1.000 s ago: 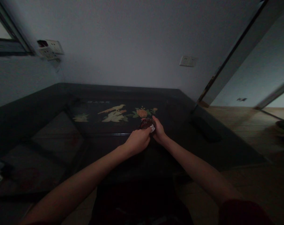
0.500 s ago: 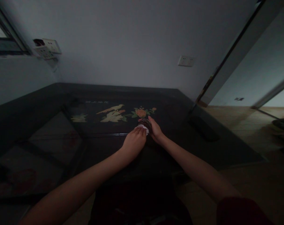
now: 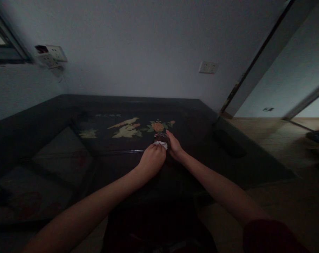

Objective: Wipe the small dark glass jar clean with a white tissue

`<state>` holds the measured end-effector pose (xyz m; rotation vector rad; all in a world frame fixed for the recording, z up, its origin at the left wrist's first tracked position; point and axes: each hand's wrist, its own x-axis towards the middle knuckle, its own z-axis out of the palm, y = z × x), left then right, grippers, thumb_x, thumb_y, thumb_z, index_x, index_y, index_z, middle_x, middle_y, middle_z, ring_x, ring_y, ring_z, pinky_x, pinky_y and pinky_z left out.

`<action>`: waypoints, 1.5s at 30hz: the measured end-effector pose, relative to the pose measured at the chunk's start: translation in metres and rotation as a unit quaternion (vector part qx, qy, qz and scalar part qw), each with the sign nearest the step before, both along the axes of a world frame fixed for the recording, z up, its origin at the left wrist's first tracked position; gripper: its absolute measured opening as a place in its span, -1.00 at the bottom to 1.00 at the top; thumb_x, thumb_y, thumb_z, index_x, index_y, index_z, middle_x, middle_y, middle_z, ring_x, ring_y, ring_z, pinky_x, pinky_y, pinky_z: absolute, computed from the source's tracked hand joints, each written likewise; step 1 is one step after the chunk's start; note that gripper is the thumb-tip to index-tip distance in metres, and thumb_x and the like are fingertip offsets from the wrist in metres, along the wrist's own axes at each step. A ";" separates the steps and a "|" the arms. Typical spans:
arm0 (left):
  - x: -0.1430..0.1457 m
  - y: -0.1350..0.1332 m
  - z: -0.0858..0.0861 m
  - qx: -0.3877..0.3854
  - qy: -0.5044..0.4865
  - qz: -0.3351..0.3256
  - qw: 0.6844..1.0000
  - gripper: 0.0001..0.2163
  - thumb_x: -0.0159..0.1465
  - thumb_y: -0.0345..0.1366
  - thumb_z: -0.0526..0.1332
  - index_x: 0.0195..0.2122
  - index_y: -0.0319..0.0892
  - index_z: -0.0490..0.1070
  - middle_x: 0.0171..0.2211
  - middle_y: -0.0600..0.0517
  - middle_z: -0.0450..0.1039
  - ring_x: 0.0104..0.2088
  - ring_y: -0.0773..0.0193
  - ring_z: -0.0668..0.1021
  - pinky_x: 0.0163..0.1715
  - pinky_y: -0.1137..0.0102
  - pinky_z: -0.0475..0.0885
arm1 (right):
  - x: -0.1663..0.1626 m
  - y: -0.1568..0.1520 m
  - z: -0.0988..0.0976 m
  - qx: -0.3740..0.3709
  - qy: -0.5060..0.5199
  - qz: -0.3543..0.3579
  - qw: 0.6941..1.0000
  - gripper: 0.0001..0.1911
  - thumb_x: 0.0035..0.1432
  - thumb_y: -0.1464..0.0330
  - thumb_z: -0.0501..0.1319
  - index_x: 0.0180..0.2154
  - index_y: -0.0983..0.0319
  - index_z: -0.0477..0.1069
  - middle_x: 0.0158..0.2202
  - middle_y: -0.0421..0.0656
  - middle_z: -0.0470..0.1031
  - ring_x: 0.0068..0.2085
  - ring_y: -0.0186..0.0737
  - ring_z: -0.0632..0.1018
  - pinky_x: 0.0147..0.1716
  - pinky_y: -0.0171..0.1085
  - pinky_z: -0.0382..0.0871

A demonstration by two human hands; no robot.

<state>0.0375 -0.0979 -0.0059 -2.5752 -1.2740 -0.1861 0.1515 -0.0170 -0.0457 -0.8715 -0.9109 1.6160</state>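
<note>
Over the dark glossy table [image 3: 117, 168], a small dark round container [image 3: 162, 136], possibly a glass or cup, has a shiny rim. My right hand [image 3: 175, 147] is wrapped around its right side, thumb pointing up toward the rim. Pinched in the fingers of my left hand [image 3: 154, 157] is a crumpled white tissue [image 3: 162, 144], pressed at the container's near side or opening; I cannot tell which. The lower part of the container is hidden behind my hands and in the dim light.
Inlaid bird and flower pictures [image 3: 127, 128] decorate the tabletop. A dark elongated object [image 3: 229, 143] lies to the right. Wall sockets [image 3: 208, 67] are on the wall behind, with more sockets [image 3: 55, 53] at the left corner. Wooden floor [image 3: 256, 131] shows at the right.
My left hand has turned and shifted slightly down and right with the tissue, so more of the container's rim shows. My right hand stays around the container.
</note>
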 end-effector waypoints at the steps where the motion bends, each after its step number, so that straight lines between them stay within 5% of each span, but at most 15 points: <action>1: 0.000 0.000 0.002 -0.018 -0.008 -0.004 1.000 -0.77 0.25 -0.54 0.00 -0.21 -0.40 0.44 -0.23 -0.26 0.55 -0.17 0.07 0.60 -0.07 0.22 0.45 | 0.000 -0.001 0.001 0.004 -0.006 0.007 1.000 -0.63 0.06 0.06 0.16 -0.46 0.21 0.51 -0.51 -0.17 0.58 -0.30 -0.15 0.59 -0.30 -0.25 0.38; 8: -0.004 0.006 -0.004 -0.102 -0.149 0.009 0.984 -0.69 0.28 -0.51 -0.01 0.01 -0.24 0.33 -0.10 -0.13 0.54 -0.13 0.18 0.59 -0.13 0.33 0.48 | 0.005 -0.004 0.004 0.005 0.020 0.008 1.000 -0.68 0.05 0.08 0.17 -0.46 0.18 0.49 -0.48 -0.17 0.59 -0.22 -0.12 0.59 -0.23 -0.23 0.40; 14: -0.007 0.017 -0.012 0.005 -0.092 -0.048 0.995 -0.64 0.30 -0.54 -0.02 0.12 -0.37 0.26 0.16 -0.23 0.32 0.20 0.15 0.34 0.18 0.27 0.26 | 0.003 0.000 0.001 -0.062 0.058 -0.049 0.995 -0.77 0.08 0.18 0.16 -0.48 0.17 0.45 -0.50 -0.21 0.58 -0.24 -0.16 0.59 -0.25 -0.24 0.42; 21: -0.002 0.010 -0.008 0.051 -0.014 0.014 0.998 -0.66 0.29 -0.56 0.00 0.08 -0.47 0.30 0.07 -0.32 0.40 0.10 0.11 0.45 0.14 0.28 0.30 | 0.000 0.001 -0.001 -0.064 0.045 -0.038 0.996 -0.71 0.12 0.16 0.13 -0.50 0.19 0.46 -0.54 -0.22 0.57 -0.29 -0.18 0.59 -0.31 -0.26 0.42; 28: -0.002 0.001 0.006 -0.035 -0.017 0.005 0.999 -0.78 0.28 -0.53 0.00 -0.20 -0.35 0.43 -0.22 -0.19 0.54 -0.16 0.08 0.57 -0.10 0.22 0.44 | 0.002 0.006 -0.008 -0.012 0.002 -0.022 1.000 -0.66 0.02 0.05 0.19 -0.42 0.19 0.49 -0.50 -0.21 0.59 -0.33 -0.15 0.59 -0.36 -0.26 0.39; 36: -0.005 0.010 -0.006 -0.116 -0.179 0.001 0.977 -0.64 0.29 -0.54 -0.04 0.08 -0.21 0.28 -0.02 -0.12 0.50 -0.08 0.18 0.57 -0.09 0.35 0.45 | 0.005 0.005 -0.008 0.002 0.023 -0.022 0.999 -0.64 0.02 0.03 0.17 -0.37 0.17 0.49 -0.46 -0.19 0.60 -0.25 -0.10 0.59 -0.26 -0.20 0.40; 41: -0.006 0.017 -0.011 -0.039 -0.140 -0.025 0.989 -0.60 0.29 -0.56 -0.06 0.15 -0.30 0.21 0.16 -0.20 0.32 0.18 0.17 0.37 0.13 0.27 0.32 | 0.004 0.005 -0.005 -0.031 0.055 -0.019 0.998 -0.73 0.04 0.13 0.16 -0.44 0.18 0.45 -0.46 -0.18 0.59 -0.22 -0.12 0.58 -0.22 -0.21 0.41; 45: -0.004 0.014 -0.009 -0.001 -0.061 -0.012 0.998 -0.63 0.31 -0.54 -0.06 0.13 -0.43 0.24 0.17 -0.30 0.29 0.19 0.09 0.35 0.19 0.23 0.25 | 0.004 0.007 -0.007 -0.050 0.049 -0.031 0.997 -0.74 0.05 0.13 0.17 -0.43 0.18 0.44 -0.47 -0.20 0.58 -0.24 -0.15 0.58 -0.24 -0.24 0.40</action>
